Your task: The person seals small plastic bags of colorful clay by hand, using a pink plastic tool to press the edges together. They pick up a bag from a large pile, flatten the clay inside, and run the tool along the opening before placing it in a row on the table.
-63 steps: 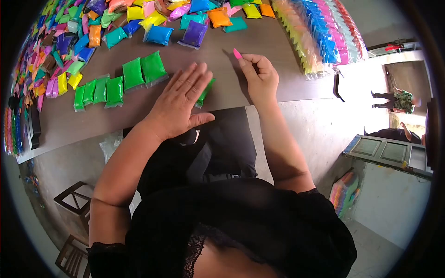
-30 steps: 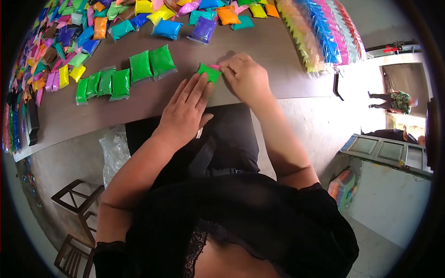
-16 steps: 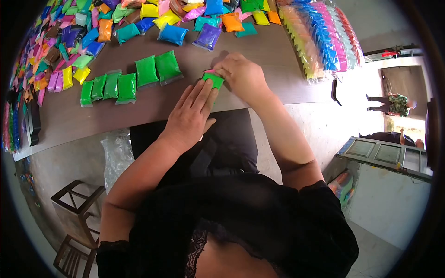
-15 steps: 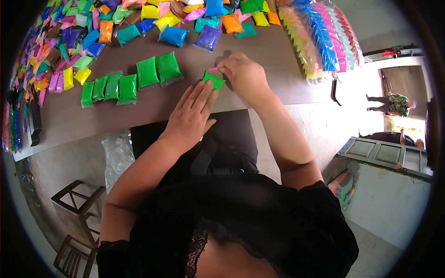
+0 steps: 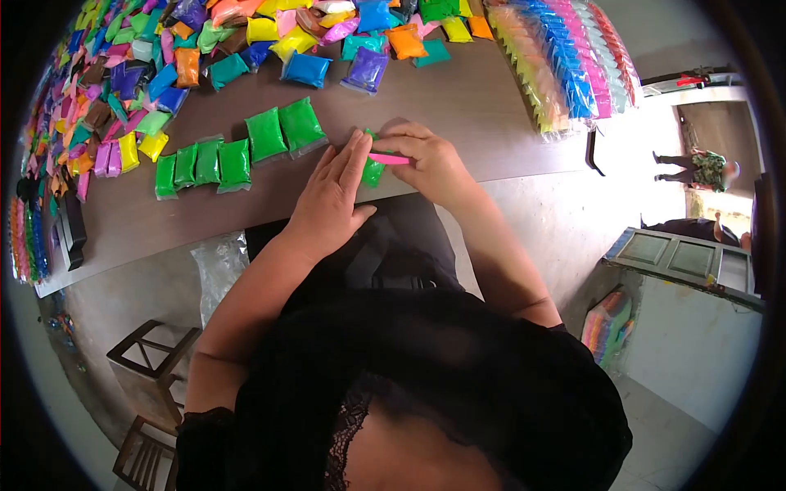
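A small green packet [image 5: 372, 173] lies near the front edge of the table, partly covered by my hands. My left hand [image 5: 330, 193] rests against its left side with fingers stretched out and thumb apart. From the right, my right hand [image 5: 424, 163] has its fingers closed on a slim pink stick [image 5: 391, 159], which lies across the green packet. The exact kind of stick cannot be made out. To the left, several clear-wrapped packets of green clay-like material [image 5: 266, 136] stand in a slanting row.
A heap of colourful packets [image 5: 131, 78] covers the table's far left and back. Strips of coloured packets [image 5: 565, 65] hang over the right end. Wooden chairs [image 5: 154, 348] stand at lower left, a pale cabinet [image 5: 688, 327] at right. Another person [image 5: 706, 169] is in the doorway.
The pink stick has turned and now shows lengthwise across the green packet. My right hand has moved slightly down, and my left fingers have drawn closer together at the packet's left side.
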A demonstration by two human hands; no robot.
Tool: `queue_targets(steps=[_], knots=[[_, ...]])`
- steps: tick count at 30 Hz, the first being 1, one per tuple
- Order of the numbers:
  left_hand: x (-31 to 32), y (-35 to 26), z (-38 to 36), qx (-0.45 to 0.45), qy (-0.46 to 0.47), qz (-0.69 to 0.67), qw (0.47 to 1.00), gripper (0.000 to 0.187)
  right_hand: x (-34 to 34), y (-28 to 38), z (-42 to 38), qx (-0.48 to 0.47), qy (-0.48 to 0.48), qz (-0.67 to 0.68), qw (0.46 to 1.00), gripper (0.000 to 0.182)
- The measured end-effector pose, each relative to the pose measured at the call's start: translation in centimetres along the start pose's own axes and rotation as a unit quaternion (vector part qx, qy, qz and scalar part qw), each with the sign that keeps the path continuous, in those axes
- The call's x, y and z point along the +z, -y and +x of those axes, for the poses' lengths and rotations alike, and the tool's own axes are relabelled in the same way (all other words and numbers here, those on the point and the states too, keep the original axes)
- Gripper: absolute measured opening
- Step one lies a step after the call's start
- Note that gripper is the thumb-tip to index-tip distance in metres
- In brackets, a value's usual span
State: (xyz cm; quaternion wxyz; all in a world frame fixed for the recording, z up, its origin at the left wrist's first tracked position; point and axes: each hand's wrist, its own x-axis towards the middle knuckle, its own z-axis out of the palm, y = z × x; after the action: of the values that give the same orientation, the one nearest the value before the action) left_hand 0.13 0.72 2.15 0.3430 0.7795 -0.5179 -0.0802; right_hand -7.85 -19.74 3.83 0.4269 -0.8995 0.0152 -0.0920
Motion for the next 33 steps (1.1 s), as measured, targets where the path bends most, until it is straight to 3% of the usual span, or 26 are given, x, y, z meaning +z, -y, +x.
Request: queue_targets(steps=[3,5,6,7,8,9,10,11,12,13,14,16,18,20,24,27,28,30,33], knots=[[-0.4,0.0,0.1,-0.002,-0.033,-0.054,0.998,0.101,0.3,0.0,-0.1,-0.021,0.004,-0.005,1.000,0.034],[-1.0,0.2,0.2,-0.069,-0.066,-0.170,0.981,0.084,0.2,0.2,0.0,-0.045,-0.016,0.008,0.999,0.032],[-1.0,0.4,0.4,-0.068,-0.066,-0.169,0.981,0.084,0.1,0.5,-0.2,0.031,-0.009,0.042,0.999,0.027],[-0.8,0.8,0.6,-0.103,-0.065,-0.319,0.940,0.075,0.0,0.8,-0.4,0.106,-0.002,0.075,0.992,0.023],[-0.8,1.0,0.8,-0.135,-0.062,-0.460,0.875,0.066,-0.2,1.4,-0.6,0.104,-0.003,0.074,0.992,0.023],[-1.9,0.2,1.2,-0.158,-0.069,-0.514,0.840,0.057,-0.4,2.2,-0.8,0.180,-0.002,0.204,0.962,0.021],[-2.7,-0.5,1.6,-0.155,-0.070,-0.513,0.842,0.057,-0.6,2.9,-1.0,0.251,0.000,0.329,0.910,0.020],[-3.3,-1.1,2.1,-0.158,-0.051,-0.570,0.804,0.051,-0.8,3.5,-1.1,0.248,-0.002,0.329,0.911,0.020],[-3.6,-1.7,2.5,-0.161,-0.031,-0.625,0.763,0.046,-1.0,4.0,-1.2,0.238,0.003,0.417,0.877,0.020],[-3.6,-2.1,2.7,-0.157,-0.031,-0.625,0.764,0.046,-1.2,4.5,-1.2,0.227,0.010,0.501,0.835,0.020],[-3.5,-2.5,2.9,-0.142,-0.037,-0.638,0.756,0.040,-1.3,5.0,-1.3,0.224,0.008,0.499,0.837,0.020],[-3.7,-3.0,3.4,-0.124,-0.040,-0.651,0.748,0.035,-1.3,5.7,-1.3,0.172,-0.096,0.423,0.884,0.019],[-4.2,-3.3,3.9,-0.178,-0.013,-0.663,0.727,0.028,-2.5,5.2,-1.1,0.194,-0.127,0.399,0.887,0.019],[-4.5,-3.6,4.3,-0.179,0.015,-0.642,0.745,0.027,-3.7,5.1,-0.9,0.220,-0.159,0.375,0.886,0.019],[-4.3,-3.7,4.9,-0.151,0.078,-0.566,0.807,0.024,-5.1,6.1,-0.5,0.170,-0.120,0.387,0.898,0.013],[-4.6,-4.3,5.2,-0.178,0.089,-0.563,0.802,0.025,-5.1,6.6,-0.5,0.119,-0.123,0.355,0.919,0.011],[-4.8,-4.9,5.3,-0.178,0.088,-0.563,0.802,0.025,-5.0,6.7,-0.6,0.103,-0.132,0.347,0.923,0.010],[-5.2,-6.5,5.3,-0.161,-0.012,-0.585,0.795,0.026,-4.8,6.4,-0.8,0.095,-0.148,0.317,0.932,0.008],[-5.7,-5.4,5.1,-0.150,-0.014,-0.542,0.827,0.028,-4.6,7.1,-0.9,0.098,-0.167,0.282,0.940,0.007]])
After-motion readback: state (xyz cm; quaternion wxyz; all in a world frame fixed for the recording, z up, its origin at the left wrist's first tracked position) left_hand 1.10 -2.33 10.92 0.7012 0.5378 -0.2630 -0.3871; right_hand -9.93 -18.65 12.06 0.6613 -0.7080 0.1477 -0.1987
